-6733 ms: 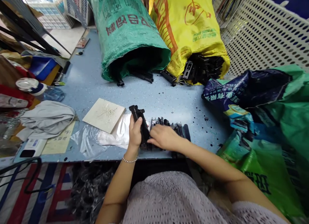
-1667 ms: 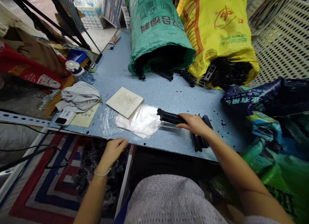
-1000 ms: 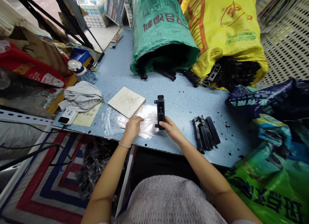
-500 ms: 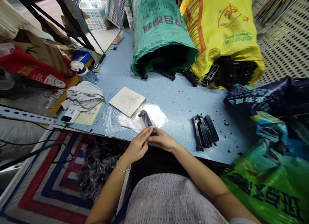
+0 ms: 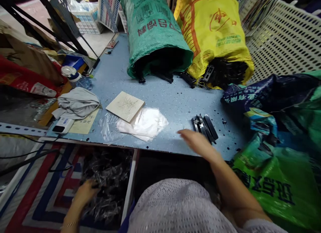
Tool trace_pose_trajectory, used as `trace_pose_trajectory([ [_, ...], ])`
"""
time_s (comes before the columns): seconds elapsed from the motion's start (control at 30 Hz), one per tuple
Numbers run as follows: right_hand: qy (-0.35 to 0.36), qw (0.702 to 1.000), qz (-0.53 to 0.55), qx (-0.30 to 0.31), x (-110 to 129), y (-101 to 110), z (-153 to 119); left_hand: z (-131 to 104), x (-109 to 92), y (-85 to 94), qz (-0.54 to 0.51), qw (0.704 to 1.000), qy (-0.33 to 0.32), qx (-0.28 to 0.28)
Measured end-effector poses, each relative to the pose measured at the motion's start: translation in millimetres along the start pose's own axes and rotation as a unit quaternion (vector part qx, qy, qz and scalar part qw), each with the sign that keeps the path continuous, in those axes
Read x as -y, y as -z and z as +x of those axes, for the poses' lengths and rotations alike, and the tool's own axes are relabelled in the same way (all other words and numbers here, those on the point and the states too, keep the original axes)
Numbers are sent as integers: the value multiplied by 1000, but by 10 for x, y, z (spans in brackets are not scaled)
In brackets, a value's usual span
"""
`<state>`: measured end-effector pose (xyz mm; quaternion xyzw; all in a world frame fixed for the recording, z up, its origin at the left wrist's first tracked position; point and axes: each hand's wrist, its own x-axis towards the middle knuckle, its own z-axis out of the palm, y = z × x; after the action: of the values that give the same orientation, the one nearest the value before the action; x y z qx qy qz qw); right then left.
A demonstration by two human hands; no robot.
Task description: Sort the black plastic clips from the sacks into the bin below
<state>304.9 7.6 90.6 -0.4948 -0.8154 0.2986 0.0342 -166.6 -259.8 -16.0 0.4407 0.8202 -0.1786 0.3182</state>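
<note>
Below the near edge of the table (image 5: 163,95), in front of the person's pale knitted top (image 5: 173,206), the left hand (image 5: 86,192) is held low, at the side of a heap of wrapped black parts (image 5: 110,186). A small dark shape is seen at its fingers, but the hand is blurred, and it cannot be told whether anything is held by its grip. Beside the heap, a striped sheet (image 5: 50,189) with red and blue bands is spread. At the near right, a bright green bag (image 5: 278,182) is seen.

Over the near part of the table, the right hand (image 5: 198,142) is stretched out, with its fingers pointed to the left; its grip is released. Just beyond this hand, several loose black parts (image 5: 210,127) are placed side by side on the table. To the left of them, a stack of thin plastic bags (image 5: 150,122) is laid, and its corner is covered by a pale square tile (image 5: 125,106). Farther left, a crumpled grey cloth (image 5: 77,102) is put down.

Towards the far side, a green sack (image 5: 157,28) and a yellow sack (image 5: 213,28) are set next to each other, with their mouths turned to the person; more black pieces (image 5: 225,72) are seen in the mouth of the yellow one. At the far right, a white perforated basket (image 5: 286,42) is placed.
</note>
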Motion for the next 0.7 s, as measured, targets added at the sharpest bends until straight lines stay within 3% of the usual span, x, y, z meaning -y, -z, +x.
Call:
trace_pose_trajectory([
  [0.07, -170, 970, -173, -25, -353, 146, -58, 119, 108, -360, 47, 994, 68, 71],
  [0.17, -237, 932, -274, 3, -620, 155, -142, 156, 63, -615, 47, 991, 89, 93],
  [0.23, -224, 931, -287, 8, -637, 76, -178, 224, -51, -515, 37, 993, 81, 81],
  [0.3, -209, 936, -283, 5, -607, -5, -184, 318, -264, -219, 24, 996, 62, 56],
  [0.37, -195, 946, -260, -4, -587, -62, -144, 354, -649, 190, -4, 1000, 17, -4],
  [0.43, -166, 968, -189, -20, -588, -109, -53, 298, -1244, 593, -69, 984, -87, -143],
  [0.5, -119, 990, -62, -42, -583, -178, 79, 216, -1977, 890, -165, 921, -230, -267],
  [0.53, -95, 994, 17, -52, -569, -226, 153, 199, -2344, 982, -214, 884, -288, -299],
  [0.57, -74, 991, 96, -60, -545, -281, 228, 210, -2678, 1038, -252, 855, -322, -320],
  [0.63, -51, 967, 241, -72, -464, -392, 367, 323, -3166, 1068, -327, 827, -338, -309],
  [0.7, -44, 929, 359, -72, -343, -474, 487, 515, -3366, 1051, -377, 820, -329, -278],
])
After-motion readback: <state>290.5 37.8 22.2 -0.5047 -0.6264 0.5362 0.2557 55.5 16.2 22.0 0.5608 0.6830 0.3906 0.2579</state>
